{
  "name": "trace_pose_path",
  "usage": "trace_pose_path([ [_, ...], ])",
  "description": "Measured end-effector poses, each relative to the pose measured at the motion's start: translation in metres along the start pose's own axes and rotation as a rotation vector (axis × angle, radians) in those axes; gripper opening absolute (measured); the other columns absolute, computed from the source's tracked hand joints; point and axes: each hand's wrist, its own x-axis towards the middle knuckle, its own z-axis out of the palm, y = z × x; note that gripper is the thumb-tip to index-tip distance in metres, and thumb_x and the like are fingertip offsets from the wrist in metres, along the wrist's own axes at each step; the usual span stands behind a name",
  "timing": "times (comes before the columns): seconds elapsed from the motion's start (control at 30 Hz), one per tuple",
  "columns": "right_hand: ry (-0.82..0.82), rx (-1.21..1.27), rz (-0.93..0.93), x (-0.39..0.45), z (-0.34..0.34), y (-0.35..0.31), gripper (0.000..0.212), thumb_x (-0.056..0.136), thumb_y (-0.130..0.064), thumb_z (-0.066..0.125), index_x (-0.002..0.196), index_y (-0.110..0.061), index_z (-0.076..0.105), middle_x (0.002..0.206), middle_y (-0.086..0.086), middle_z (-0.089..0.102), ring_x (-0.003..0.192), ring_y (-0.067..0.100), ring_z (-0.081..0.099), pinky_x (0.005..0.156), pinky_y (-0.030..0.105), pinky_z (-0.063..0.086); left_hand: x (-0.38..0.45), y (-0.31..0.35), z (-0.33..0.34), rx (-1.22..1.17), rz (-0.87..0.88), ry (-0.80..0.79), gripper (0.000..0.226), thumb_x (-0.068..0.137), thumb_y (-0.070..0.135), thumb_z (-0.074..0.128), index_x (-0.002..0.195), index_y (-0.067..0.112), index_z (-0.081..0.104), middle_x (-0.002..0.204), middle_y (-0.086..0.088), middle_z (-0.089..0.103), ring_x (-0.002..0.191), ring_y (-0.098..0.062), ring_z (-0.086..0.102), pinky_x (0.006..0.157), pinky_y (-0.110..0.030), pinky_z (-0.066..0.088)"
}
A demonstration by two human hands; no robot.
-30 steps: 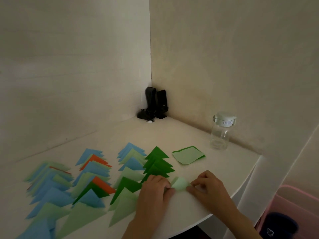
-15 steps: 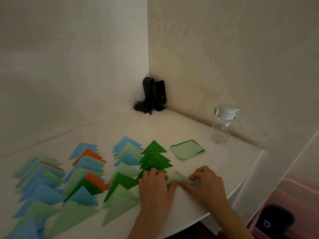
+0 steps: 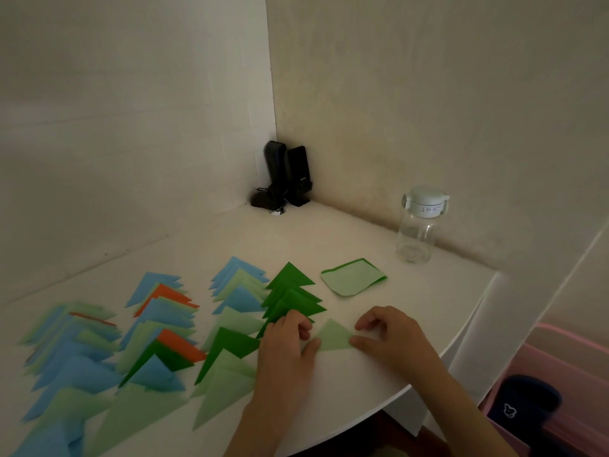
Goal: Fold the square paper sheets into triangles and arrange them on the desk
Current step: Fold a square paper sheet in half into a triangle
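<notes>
A light green paper triangle (image 3: 333, 338) lies flat on the white desk (image 3: 346, 245) between my hands. My left hand (image 3: 287, 349) rests at its left corner, thumb touching the edge, fingers curled. My right hand (image 3: 392, 338) presses its right corner with the thumb, fingers loosely bent above. A small stack of unfolded light green square sheets (image 3: 353, 277) lies behind. To the left, several folded triangles stand in overlapping rows: dark green (image 3: 291, 293), blue and light green (image 3: 239, 285), blue with orange (image 3: 161, 308), and blue and green (image 3: 66, 344).
A clear bottle with a pale lid (image 3: 418, 225) stands at the back right by the wall. Two black speakers (image 3: 290, 174) sit in the corner. The desk's curved front edge runs under my right forearm; a pink bin (image 3: 560, 384) is on the floor at right.
The light green sheet, still raised and half folded a second ago, now lies flat as a triangle. Both hands have slid apart toward its corners. The camera tilted slightly.
</notes>
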Motion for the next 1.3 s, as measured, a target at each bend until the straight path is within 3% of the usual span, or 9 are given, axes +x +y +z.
trace_pose_path([
  [0.07, -0.015, 0.035, -0.010, 0.000, -0.003, 0.002, 0.025, 0.070, -0.028, 0.079, 0.076, -0.040, 0.058, 0.085, -0.014, 0.059, 0.067, 0.000, 0.048, 0.064, 0.008, 0.035, 0.000, -0.003, -0.003, -0.052, -0.021, -0.021, 0.022, 0.079, 0.012, 0.069, 0.084, 0.026, 0.054, 0.082, 0.013, 0.055, 0.083, -0.006, 0.053, 0.073, -0.019, 0.044],
  [0.17, -0.018, 0.060, -0.020, 0.000, -0.004, 0.005, 0.027, 0.070, -0.020, 0.078, 0.076, -0.040, 0.060, 0.084, -0.012, 0.060, 0.065, 0.003, 0.048, 0.063, 0.006, 0.037, 0.000, -0.002, -0.007, -0.105, -0.047, -0.040, 0.025, 0.080, 0.002, 0.065, 0.082, 0.025, 0.057, 0.083, 0.010, 0.058, 0.080, -0.001, 0.054, 0.071, -0.011, 0.042],
  [0.33, -0.014, 0.045, -0.021, -0.001, -0.002, 0.005, 0.027, 0.072, -0.021, 0.076, 0.076, -0.041, 0.059, 0.084, -0.014, 0.058, 0.067, 0.002, 0.048, 0.063, 0.005, 0.035, -0.004, 0.005, -0.009, -0.064, -0.055, -0.019, 0.030, 0.082, -0.009, 0.056, 0.083, 0.021, 0.060, 0.082, 0.009, 0.059, 0.080, -0.004, 0.055, 0.071, -0.014, 0.044],
  [0.47, 0.005, 0.046, -0.025, -0.003, -0.002, 0.003, 0.026, 0.072, -0.021, 0.076, 0.076, -0.041, 0.060, 0.084, -0.014, 0.058, 0.068, 0.002, 0.049, 0.064, 0.004, 0.035, -0.006, 0.024, -0.006, 0.195, 0.041, 0.026, 0.016, 0.094, 0.013, 0.049, 0.107, 0.020, 0.055, 0.102, 0.006, 0.055, 0.091, -0.008, 0.047, 0.072, -0.015, 0.034],
  [0.6, 0.012, 0.049, -0.023, -0.005, -0.002, 0.002, 0.024, 0.072, -0.022, 0.076, 0.076, -0.040, 0.062, 0.087, -0.011, 0.059, 0.070, 0.003, 0.049, 0.064, 0.006, 0.036, -0.005, 0.041, 0.004, 0.293, -0.025, -0.030, 0.032, 0.094, 0.027, 0.054, 0.124, 0.022, 0.044, 0.120, 0.002, 0.044, 0.103, -0.011, 0.041, 0.083, -0.018, 0.035],
  [0.9, 0.027, 0.045, -0.038, -0.007, -0.005, 0.002, 0.021, 0.072, -0.021, 0.077, 0.074, -0.038, 0.063, 0.082, -0.011, 0.056, 0.071, 0.004, 0.050, 0.067, 0.004, 0.036, -0.007, 0.041, 0.003, 0.157, 0.052, -0.048, 0.034, 0.091, 0.008, 0.053, 0.120, 0.024, 0.046, 0.107, 0.006, 0.056, 0.096, -0.009, 0.052, 0.080, -0.020, 0.042],
  [1.07, 0.075, 0.090, -0.043, -0.008, -0.002, 0.005, 0.007, 0.079, -0.030, 0.073, 0.077, -0.030, 0.066, 0.082, -0.008, 0.060, 0.072, 0.003, 0.053, 0.066, 0.004, 0.036, -0.018, 0.029, -0.011, 0.116, 0.065, 0.050, 0.026, 0.093, 0.013, 0.052, 0.117, 0.025, 0.051, 0.096, 0.010, 0.057, 0.088, -0.007, 0.052, 0.075, -0.019, 0.041],
  [1.17, 0.066, 0.051, -0.039, -0.007, -0.002, 0.006, 0.008, 0.086, -0.034, 0.064, 0.081, -0.028, 0.065, 0.088, -0.007, 0.061, 0.075, 0.002, 0.053, 0.066, 0.003, 0.036, -0.021, 0.017, -0.025, 0.210, 0.061, 0.130, 0.024, 0.095, 0.019, 0.051, 0.117, 0.028, 0.050, 0.093, 0.010, 0.054, 0.086, -0.006, 0.049, 0.071, -0.018, 0.039],
  [1.3, 0.099, 0.029, -0.056, -0.011, 0.002, 0.004, 0.012, 0.084, -0.028, 0.067, 0.075, -0.031, 0.059, 0.082, -0.012, 0.058, 0.071, 0.001, 0.052, 0.066, 0.004, 0.036, -0.019, 0.004, -0.037, 0.266, 0.030, 0.171, 0.024, 0.096, 0.021, 0.050, 0.119, 0.026, 0.051, 0.095, 0.010, 0.055, 0.088, -0.005, 0.049, 0.073, -0.017, 0.041],
])
